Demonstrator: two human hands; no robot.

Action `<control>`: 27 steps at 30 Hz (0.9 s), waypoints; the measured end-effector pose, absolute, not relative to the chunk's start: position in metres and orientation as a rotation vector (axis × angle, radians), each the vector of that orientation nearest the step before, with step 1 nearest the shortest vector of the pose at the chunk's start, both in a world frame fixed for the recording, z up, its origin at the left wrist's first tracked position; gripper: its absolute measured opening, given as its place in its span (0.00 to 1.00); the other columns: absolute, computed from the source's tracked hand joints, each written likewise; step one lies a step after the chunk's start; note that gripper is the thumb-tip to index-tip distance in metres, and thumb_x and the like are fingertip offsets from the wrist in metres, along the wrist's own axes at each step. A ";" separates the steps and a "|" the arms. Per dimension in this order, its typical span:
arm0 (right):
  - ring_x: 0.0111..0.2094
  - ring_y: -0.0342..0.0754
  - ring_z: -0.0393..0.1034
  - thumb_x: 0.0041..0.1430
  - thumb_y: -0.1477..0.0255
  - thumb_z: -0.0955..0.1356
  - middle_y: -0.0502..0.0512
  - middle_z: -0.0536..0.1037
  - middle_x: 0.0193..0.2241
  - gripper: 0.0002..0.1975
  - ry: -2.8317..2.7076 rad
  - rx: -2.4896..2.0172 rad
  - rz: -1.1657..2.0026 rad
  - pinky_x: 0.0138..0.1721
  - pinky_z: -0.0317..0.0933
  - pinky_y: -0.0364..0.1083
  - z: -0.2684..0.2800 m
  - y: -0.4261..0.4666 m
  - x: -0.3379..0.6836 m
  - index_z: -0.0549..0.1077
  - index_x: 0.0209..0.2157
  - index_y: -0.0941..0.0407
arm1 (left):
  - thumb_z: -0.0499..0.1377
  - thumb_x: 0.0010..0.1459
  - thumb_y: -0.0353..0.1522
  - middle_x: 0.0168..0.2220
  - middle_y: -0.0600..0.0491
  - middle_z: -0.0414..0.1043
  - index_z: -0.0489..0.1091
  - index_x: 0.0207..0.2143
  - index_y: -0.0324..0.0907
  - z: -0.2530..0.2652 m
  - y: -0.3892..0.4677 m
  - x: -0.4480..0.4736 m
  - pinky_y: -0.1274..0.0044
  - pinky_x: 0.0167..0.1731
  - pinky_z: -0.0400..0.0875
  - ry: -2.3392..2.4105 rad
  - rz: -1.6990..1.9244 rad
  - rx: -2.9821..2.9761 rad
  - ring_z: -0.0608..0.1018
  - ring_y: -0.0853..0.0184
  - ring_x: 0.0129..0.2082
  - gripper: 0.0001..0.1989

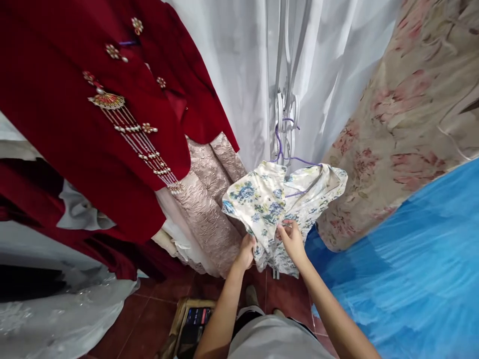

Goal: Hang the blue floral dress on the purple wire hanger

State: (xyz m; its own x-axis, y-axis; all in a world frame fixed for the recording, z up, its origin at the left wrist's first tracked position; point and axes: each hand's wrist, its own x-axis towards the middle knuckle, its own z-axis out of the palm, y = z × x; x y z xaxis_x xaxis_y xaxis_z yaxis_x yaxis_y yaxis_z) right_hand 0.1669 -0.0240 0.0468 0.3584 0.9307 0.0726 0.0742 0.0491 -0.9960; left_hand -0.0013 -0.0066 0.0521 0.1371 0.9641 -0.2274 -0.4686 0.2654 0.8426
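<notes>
A cream top with blue and green flowers [264, 197] hangs from a purple wire hanger [280, 144] in front of me. One shoulder sits on the hanger, and the front opening gapes so the inner hanger bar shows. At its lower left side my left hand [246, 252] has its fingers closed on the cloth edge. My right hand [291, 235] pinches the front edge of the same top near its middle. The top's lower part hangs down below both hands.
A dark red jacket [168, 114] with a beaded ornament hangs left, beside a pink brocade garment [202, 199]. White hooks [295, 112] hold the hanger before a white curtain [228, 60]. Right are a beige floral garment [374, 164] and blue tulle [404, 284]. A box [179, 319] stands on the floor.
</notes>
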 end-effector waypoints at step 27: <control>0.12 0.41 0.59 0.53 0.61 0.74 0.47 0.71 0.12 0.15 -0.652 -1.040 0.799 0.16 0.53 0.42 0.177 0.001 0.151 0.74 0.24 0.56 | 0.56 0.64 0.35 0.28 0.52 0.71 0.66 0.27 0.43 0.030 0.003 0.044 0.73 0.37 0.69 1.052 1.341 1.856 0.73 0.65 0.32 0.11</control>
